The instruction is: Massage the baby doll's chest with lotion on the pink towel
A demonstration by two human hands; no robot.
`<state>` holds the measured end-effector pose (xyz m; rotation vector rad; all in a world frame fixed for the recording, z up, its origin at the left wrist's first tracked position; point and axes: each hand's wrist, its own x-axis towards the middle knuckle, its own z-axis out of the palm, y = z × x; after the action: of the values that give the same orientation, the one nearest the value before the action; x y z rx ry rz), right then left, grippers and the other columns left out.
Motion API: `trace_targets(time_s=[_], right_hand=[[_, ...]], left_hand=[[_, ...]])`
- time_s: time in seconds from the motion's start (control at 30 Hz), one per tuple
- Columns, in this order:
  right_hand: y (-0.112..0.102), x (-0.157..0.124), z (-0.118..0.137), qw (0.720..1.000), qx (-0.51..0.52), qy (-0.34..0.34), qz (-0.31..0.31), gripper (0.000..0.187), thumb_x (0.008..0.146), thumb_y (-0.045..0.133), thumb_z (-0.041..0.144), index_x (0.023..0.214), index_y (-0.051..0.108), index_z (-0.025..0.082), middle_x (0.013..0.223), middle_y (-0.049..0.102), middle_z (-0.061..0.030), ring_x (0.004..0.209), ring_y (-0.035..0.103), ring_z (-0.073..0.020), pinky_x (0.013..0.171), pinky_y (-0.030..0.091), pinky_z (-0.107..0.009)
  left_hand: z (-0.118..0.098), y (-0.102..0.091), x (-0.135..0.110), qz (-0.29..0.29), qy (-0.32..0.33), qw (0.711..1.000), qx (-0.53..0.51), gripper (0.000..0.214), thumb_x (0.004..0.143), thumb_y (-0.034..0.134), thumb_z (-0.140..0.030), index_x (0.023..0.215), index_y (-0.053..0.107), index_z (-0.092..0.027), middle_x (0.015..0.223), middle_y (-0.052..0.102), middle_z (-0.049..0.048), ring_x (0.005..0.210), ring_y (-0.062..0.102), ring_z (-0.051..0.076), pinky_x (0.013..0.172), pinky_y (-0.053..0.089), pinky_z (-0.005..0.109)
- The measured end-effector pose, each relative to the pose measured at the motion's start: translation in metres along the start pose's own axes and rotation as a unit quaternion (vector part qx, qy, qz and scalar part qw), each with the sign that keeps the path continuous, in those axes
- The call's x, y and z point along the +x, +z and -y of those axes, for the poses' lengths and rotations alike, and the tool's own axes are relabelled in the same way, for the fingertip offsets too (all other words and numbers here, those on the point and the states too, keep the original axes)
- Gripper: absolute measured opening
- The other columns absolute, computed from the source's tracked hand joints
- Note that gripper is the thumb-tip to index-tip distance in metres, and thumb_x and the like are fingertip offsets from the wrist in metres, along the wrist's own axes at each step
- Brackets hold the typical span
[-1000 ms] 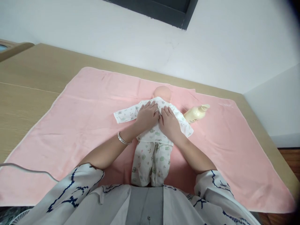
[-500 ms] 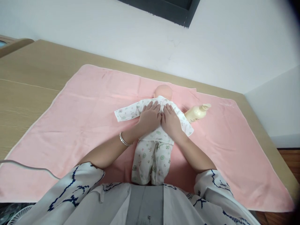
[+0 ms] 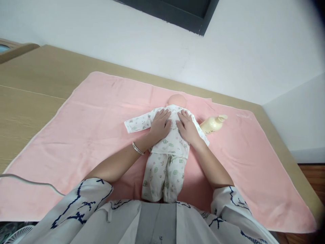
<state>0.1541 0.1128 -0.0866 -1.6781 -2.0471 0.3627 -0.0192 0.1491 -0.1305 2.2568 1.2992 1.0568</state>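
A baby doll [image 3: 170, 144] in a white printed top and trousers lies face down, its bald head [image 3: 177, 100] pointing away from me. My left hand [image 3: 160, 125], below a silver bangle [image 3: 137, 148] on the wrist, rests flat on the left side of the doll's upper back. Flat on the right side lies my right hand [image 3: 188, 128]. Both hands have their fingers stretched out, and a strip of the top shows between them. Close to the doll's right sleeve, a cream pump bottle [image 3: 212, 124] lies on its side.
Under the doll a pink mat [image 3: 106, 112] with a pale edge covers much of the wooden table [image 3: 27, 112]. A grey cable [image 3: 33, 182] runs over the mat at the left. Behind the table rises a white wall [image 3: 76, 27] with a dark frame [image 3: 175, 13].
My hands have moved apart, the left one to the left and the right one to the right across the doll's back. Doll and bottle stay in place.
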Motion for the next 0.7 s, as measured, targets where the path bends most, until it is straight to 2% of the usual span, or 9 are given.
trace_targets(time_s=[0.13, 0.17, 0.33, 0.53, 0.6, 0.7], right_hand=[[0.002, -0.009, 0.011, 0.995, -0.019, -0.032, -0.097, 0.055, 0.100, 0.034, 0.036, 0.152, 0.038, 0.018, 0.166, 0.023, -0.0116, 0.156, 0.014, -0.0265, 0.123, 0.019, -0.059], [0.005, -0.010, 0.013, 0.994, -0.030, -0.036, -0.102, 0.054, 0.100, 0.033, 0.035, 0.152, 0.038, 0.018, 0.166, 0.022, -0.0113, 0.156, 0.012, -0.0264, 0.123, 0.018, -0.060], [0.014, -0.009, 0.015, 0.999, -0.045, -0.030, -0.006, 0.053, 0.102, 0.033, 0.037, 0.148, 0.044, 0.013, 0.163, 0.030, -0.0162, 0.154, 0.018, -0.0304, 0.124, 0.015, -0.060], [0.003, -0.018, 0.024, 0.994, -0.042, -0.065, -0.079, 0.058, 0.101, 0.033, 0.035, 0.156, 0.026, 0.019, 0.168, 0.011, -0.0104, 0.157, 0.001, -0.0263, 0.123, 0.014, -0.061], [0.010, -0.018, 0.025, 0.995, -0.067, -0.055, -0.055, 0.056, 0.100, 0.034, 0.033, 0.154, 0.032, 0.017, 0.167, 0.018, -0.0110, 0.156, 0.003, -0.0289, 0.123, 0.013, -0.062], [0.024, -0.014, 0.023, 0.995, -0.093, -0.038, -0.009, 0.052, 0.100, 0.035, 0.031, 0.149, 0.043, 0.016, 0.164, 0.028, -0.0114, 0.155, 0.013, -0.0318, 0.123, 0.013, -0.062]], left_hand=[[0.002, 0.002, -0.003, -0.019, -0.008, 1.000, -0.019, 0.049, 0.101, 0.027, -0.033, 0.138, 0.052, -0.012, 0.152, 0.049, 0.0149, 0.147, 0.037, 0.023, 0.124, 0.027, 0.048], [0.003, 0.002, -0.004, -0.023, -0.010, 0.999, -0.021, 0.050, 0.102, 0.026, -0.034, 0.140, 0.049, -0.011, 0.154, 0.046, 0.0161, 0.148, 0.035, 0.023, 0.125, 0.026, 0.048], [0.003, 0.004, -0.007, -0.028, -0.018, 0.999, -0.022, 0.055, 0.103, 0.020, -0.041, 0.144, 0.043, -0.012, 0.159, 0.035, 0.0191, 0.152, 0.029, 0.024, 0.126, 0.020, 0.052], [0.005, 0.006, -0.008, -0.031, -0.013, 0.999, -0.023, 0.057, 0.104, 0.020, -0.044, 0.143, 0.044, -0.011, 0.160, 0.033, 0.0207, 0.152, 0.027, 0.025, 0.125, 0.021, 0.052], [0.006, 0.007, -0.008, -0.038, -0.012, 0.999, -0.020, 0.057, 0.104, 0.020, -0.043, 0.142, 0.044, -0.010, 0.159, 0.034, 0.0205, 0.152, 0.027, 0.025, 0.126, 0.021, 0.051], [0.008, 0.008, -0.008, -0.055, -0.005, 0.998, -0.023, 0.056, 0.104, 0.020, -0.041, 0.140, 0.047, -0.008, 0.155, 0.041, 0.0203, 0.150, 0.032, 0.025, 0.126, 0.021, 0.051]])
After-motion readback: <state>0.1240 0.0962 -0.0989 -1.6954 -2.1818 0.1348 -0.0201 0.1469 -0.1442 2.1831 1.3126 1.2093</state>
